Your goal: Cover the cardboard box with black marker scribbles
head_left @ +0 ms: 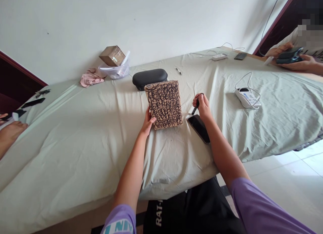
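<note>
A brown cardboard piece (165, 104) covered in black scribbled loops lies on the pale green sheet (75, 133). My left hand (147, 122) grips its lower left corner, fingers closed on the edge. My right hand (202, 104) is closed round a black marker (195, 106), just right of the cardboard. A black phone (199, 128) lies face up on the sheet under my right wrist.
A black oblong case (149, 77) sits behind the cardboard. Further back are a small cardboard box (112, 55) on a plastic tub, pink cloth (91, 77), and a pen (178, 71). A white device with cable (247, 97) lies to the right. Another person's hands (290, 57) hold a dark object at far right.
</note>
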{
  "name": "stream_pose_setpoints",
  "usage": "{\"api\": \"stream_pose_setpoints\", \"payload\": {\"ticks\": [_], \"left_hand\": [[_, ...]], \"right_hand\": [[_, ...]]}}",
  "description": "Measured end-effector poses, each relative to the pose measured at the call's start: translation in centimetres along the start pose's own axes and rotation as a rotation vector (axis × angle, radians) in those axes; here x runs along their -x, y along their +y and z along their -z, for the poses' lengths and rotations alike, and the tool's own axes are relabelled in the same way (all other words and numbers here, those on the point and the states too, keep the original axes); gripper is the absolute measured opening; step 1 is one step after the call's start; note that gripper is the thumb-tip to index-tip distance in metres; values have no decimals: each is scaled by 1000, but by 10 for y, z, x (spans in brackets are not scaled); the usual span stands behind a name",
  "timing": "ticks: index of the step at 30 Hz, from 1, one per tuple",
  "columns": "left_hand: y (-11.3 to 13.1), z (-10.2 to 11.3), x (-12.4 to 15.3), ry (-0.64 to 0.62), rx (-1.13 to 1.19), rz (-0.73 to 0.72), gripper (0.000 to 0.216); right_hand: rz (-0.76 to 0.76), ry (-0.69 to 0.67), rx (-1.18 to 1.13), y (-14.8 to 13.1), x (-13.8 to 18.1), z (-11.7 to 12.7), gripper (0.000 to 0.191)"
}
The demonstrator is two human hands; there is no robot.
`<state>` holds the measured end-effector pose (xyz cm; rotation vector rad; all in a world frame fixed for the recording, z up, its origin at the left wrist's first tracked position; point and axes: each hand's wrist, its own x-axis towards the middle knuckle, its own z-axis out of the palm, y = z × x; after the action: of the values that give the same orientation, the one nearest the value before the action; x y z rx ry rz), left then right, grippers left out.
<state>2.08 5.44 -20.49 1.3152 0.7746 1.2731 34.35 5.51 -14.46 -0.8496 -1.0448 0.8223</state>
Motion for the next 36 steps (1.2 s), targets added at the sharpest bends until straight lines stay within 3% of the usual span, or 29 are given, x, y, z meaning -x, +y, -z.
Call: {"api": "stream_pose_setpoints", "payload": {"ticks": [11, 20, 27, 32, 36], "left_hand": [[0, -1, -1, 14, -17, -5, 106], [-2, 1, -1, 9, -14, -13, 107], [0, -2, 0, 12, 4, -21, 108], [-1, -1, 0, 0, 11, -21, 104], [0, -1, 1, -1, 2, -30, 102]], "right_hand": [[84, -43, 112, 7, -2, 4, 56], [-124, 90, -131, -3, -7, 3, 61], [-331, -69, -54, -1, -5, 5, 51], [-149, -66, 105, -1, -1, 6, 38], [-33, -207, 465, 3, 6, 5, 21]]}}
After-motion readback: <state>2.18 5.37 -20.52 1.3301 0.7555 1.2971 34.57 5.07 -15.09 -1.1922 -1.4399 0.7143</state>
